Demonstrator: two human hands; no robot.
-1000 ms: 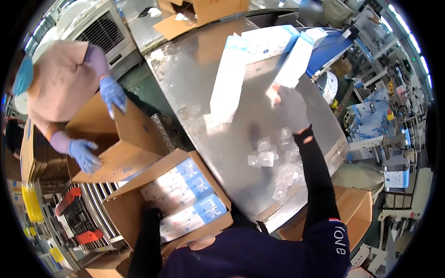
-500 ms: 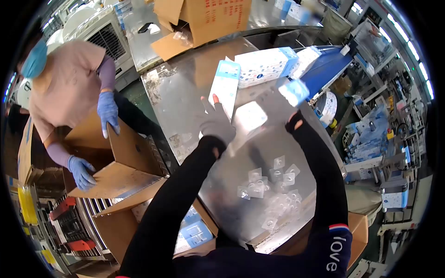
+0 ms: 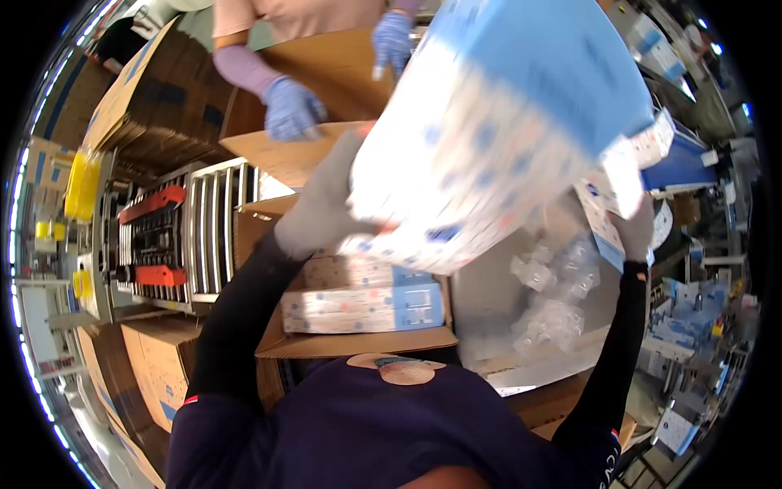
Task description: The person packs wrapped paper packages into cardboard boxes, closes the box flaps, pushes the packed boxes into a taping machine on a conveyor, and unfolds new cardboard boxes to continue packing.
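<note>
My left hand, in a grey glove with bare fingertips, grips the end of a large white and blue printed box, which is raised close to the camera and blurred. Below it, an open cardboard carton holds several similar printed boxes. At the right, my right hand is closed at another white and blue box by the metal table. Clear plastic stickers lie on that table between the carton and my right arm.
A co-worker's blue-gloved hands hold a second open carton at the top. A roller conveyor with red parts is at the left, beside stacked cartons. A blue belt runs at the right.
The view has turned left toward the carton. My left hand has lifted a box off the table and brought it near the carton. My right hand has moved to the right.
</note>
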